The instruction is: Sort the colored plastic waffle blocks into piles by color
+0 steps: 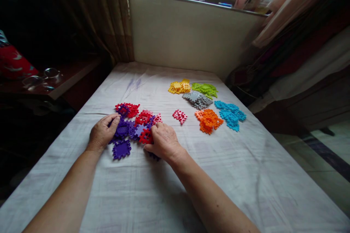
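Observation:
A mixed heap of red and purple plastic interlocking tiles with notched edges lies on the cloth in front of me. My left hand point(104, 131) curls around the left side of the purple tiles point(122, 129), fingers bent against them. On the heap's right side, my right hand point(163, 140) is closed at the edge of a red tile point(146, 136); its fingertips are partly hidden. A loose purple tile point(121, 149) lies nearest me, by the left wrist. More red tiles point(143, 117) sit at the heap's far side. A single red tile point(179, 116) lies apart to the right.
Sorted piles of yellow tiles point(179, 87), green tiles point(205, 90), grey tiles point(197, 99), orange tiles point(209, 121) and blue tiles point(231, 114) lie at the right. A pale cloth point(131, 196) covers the surface. Glasses point(51, 73) rest on a side shelf at left.

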`<action>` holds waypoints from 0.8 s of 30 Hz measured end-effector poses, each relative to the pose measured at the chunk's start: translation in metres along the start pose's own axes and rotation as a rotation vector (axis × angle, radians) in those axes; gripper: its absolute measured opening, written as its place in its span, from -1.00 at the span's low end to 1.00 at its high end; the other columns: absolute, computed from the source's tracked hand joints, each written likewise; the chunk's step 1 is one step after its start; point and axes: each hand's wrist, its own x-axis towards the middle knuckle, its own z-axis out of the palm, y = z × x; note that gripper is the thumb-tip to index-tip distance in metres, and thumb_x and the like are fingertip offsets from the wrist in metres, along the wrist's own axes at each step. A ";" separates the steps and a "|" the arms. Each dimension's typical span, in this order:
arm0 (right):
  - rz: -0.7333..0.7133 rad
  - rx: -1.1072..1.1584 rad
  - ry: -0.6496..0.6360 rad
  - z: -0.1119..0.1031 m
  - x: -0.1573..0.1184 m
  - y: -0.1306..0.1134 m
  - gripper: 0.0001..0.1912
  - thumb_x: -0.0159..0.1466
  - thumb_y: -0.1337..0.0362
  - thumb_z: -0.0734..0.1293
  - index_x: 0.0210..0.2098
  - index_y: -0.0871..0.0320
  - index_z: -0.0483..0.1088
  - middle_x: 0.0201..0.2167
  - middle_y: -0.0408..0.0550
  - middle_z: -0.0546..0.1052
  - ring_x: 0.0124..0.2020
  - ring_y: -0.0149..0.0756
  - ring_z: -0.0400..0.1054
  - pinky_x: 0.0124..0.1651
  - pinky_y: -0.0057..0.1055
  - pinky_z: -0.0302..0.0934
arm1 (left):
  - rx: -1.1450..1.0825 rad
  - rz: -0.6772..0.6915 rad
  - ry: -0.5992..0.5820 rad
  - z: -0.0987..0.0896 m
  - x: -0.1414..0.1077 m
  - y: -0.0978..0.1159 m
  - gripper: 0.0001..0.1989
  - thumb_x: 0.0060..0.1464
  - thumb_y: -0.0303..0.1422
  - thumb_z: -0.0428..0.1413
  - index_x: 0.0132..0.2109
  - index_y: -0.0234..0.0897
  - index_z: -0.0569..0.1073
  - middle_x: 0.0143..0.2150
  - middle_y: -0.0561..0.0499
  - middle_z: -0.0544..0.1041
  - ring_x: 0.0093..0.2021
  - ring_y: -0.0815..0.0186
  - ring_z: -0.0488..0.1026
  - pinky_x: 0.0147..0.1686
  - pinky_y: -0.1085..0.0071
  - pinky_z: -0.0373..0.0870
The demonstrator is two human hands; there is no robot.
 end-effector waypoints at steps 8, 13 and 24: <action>0.093 0.122 -0.050 -0.033 -0.001 0.038 -0.61 0.25 -0.04 0.33 -0.09 0.10 0.45 -0.10 0.03 0.59 -0.06 -0.13 0.47 -0.09 -0.33 0.27 | 0.025 0.004 0.003 0.000 0.000 -0.004 -0.56 0.13 0.00 -0.05 -0.13 -0.16 0.57 -0.01 -0.04 0.63 0.02 0.17 0.54 0.11 0.29 0.42; 0.476 0.112 0.238 -0.020 0.011 0.090 -0.47 0.29 -0.02 0.32 0.14 0.15 0.31 -0.01 0.11 0.55 0.00 -0.11 0.44 -0.02 -0.31 0.24 | 0.018 0.013 -0.007 0.000 0.000 -0.003 -0.57 0.13 -0.01 -0.04 -0.13 -0.16 0.57 0.00 -0.04 0.63 0.03 0.16 0.54 0.12 0.28 0.41; 0.501 0.074 0.382 0.010 0.021 0.116 -0.57 0.34 0.01 0.27 0.04 0.17 0.45 0.03 0.15 0.51 0.04 -0.07 0.34 0.08 -0.24 0.15 | 0.028 0.019 -0.015 0.001 0.000 -0.003 -0.57 0.13 -0.01 -0.04 -0.13 -0.16 0.57 0.00 -0.05 0.63 0.04 0.15 0.54 0.13 0.27 0.41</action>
